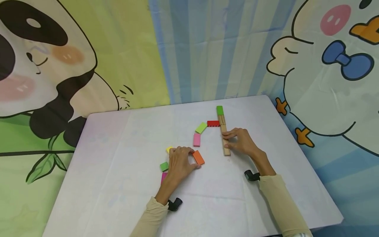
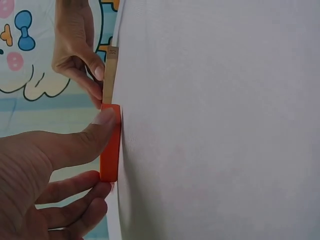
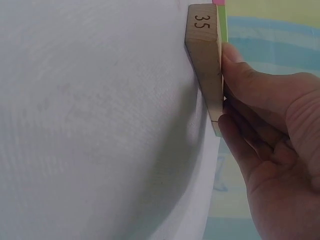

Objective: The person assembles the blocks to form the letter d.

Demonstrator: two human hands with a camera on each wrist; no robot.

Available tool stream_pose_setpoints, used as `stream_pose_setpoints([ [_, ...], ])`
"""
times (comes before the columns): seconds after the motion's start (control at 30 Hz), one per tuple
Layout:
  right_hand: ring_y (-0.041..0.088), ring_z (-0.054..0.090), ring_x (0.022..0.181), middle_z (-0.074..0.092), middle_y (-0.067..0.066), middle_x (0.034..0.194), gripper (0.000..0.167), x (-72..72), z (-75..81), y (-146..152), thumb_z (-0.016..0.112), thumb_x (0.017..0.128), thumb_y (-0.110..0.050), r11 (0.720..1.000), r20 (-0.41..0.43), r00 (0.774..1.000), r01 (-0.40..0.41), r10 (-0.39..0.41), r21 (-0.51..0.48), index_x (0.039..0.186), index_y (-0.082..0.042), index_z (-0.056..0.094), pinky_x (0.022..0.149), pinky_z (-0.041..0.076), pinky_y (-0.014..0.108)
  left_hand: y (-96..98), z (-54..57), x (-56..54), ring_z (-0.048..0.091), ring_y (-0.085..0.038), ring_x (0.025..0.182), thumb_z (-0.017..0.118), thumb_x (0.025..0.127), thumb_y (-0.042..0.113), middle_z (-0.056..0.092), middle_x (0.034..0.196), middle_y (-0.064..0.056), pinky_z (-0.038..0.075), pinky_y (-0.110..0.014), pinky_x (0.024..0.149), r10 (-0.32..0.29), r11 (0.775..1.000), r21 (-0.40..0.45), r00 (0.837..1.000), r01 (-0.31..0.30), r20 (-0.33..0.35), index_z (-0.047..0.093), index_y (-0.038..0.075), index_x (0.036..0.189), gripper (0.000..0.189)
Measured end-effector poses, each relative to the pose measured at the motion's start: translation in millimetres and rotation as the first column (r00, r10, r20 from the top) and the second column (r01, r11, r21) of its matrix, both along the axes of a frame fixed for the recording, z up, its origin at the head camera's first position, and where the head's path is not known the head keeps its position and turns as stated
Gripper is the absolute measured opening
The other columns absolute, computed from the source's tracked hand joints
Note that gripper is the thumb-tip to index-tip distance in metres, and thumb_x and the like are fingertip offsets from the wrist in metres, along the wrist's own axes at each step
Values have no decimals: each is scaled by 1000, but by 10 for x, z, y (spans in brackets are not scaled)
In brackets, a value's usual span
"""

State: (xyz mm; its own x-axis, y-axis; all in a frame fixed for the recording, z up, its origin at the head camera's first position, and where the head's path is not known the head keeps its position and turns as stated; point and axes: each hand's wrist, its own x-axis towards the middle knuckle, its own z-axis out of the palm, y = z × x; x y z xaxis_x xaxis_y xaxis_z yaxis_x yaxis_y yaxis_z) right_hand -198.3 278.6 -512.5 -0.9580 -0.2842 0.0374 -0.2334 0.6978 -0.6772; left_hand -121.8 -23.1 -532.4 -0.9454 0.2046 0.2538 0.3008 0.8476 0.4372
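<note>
My left hand [image 1: 177, 168] pinches an orange block [image 1: 198, 157] between thumb and fingers, low over the white tabletop. The left wrist view shows the thumb on one end of this orange block [image 2: 110, 155] and fingertips at the other. My right hand [image 1: 243, 144] holds the near part of a straight row of plain wooden blocks [image 1: 226, 151], thumb and fingertips on its right side. In the right wrist view the nearest wooden block [image 3: 204, 50] has "35" on its end. A pink block [image 1: 196, 140] lies between the hands, a little farther back.
A red block [image 1: 213, 123] touches the row's left side, a lime block [image 1: 201, 127] beside it. A green block [image 1: 219, 110] ends the row. Yellow [image 1: 169, 149], green [image 1: 164, 166] and magenta [image 1: 164, 176] blocks lie left of my left hand. Patterned cloth hangs behind the white tabletop [image 1: 118, 184].
</note>
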Motion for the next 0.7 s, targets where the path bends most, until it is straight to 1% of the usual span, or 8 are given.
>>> stream_pose_setpoints([
  [0.07,40,67,131,78,12,135,41,-1,6,-1,94,83,-5,1000,5,1000,4,-4,1,122,-1,81,123,41,62,14,4,-15,61,-20,85,109,62,38,82,100,-2,38,-39,88,4,1000,24,1000,-5,22,82,11,112,62],
  [0.13,40,67,131,78,12,135,42,-3,8,0,95,82,-5,1000,5,1000,2,-2,0,122,-1,81,123,42,62,31,5,-28,59,-20,85,109,63,34,82,102,-2,35,-36,84,13,998,55,998,-17,60,82,11,113,61],
  [0.23,40,67,131,78,12,135,42,-8,15,2,95,82,-4,1000,-1,1000,-6,6,-3,121,-1,81,122,43,61,58,19,-47,58,-19,85,109,64,29,82,104,-3,31,-34,82,31,994,102,992,-43,119,82,10,115,61],
  [0.3,40,67,131,78,12,135,42,-10,18,5,95,82,-4,1000,-5,1000,-12,12,-6,121,0,81,121,44,61,77,28,-60,57,-19,86,109,64,28,82,105,-4,30,-33,81,42,991,117,989,-58,139,82,10,115,60],
  [0.53,40,68,131,78,13,134,42,-17,-2,20,95,81,-3,1000,-9,1000,-10,10,-10,120,0,82,121,44,61,135,40,-96,56,-19,84,109,64,27,82,103,-5,30,-35,81,61,988,128,986,-82,156,82,9,114,60],
  [0.7,40,68,130,79,12,134,41,-11,-16,19,95,81,-3,1000,-9,1000,-6,5,-24,120,-1,82,121,44,61,148,46,-95,55,-19,83,109,64,27,80,101,-6,29,-35,81,69,986,143,985,-91,156,81,9,112,59],
])
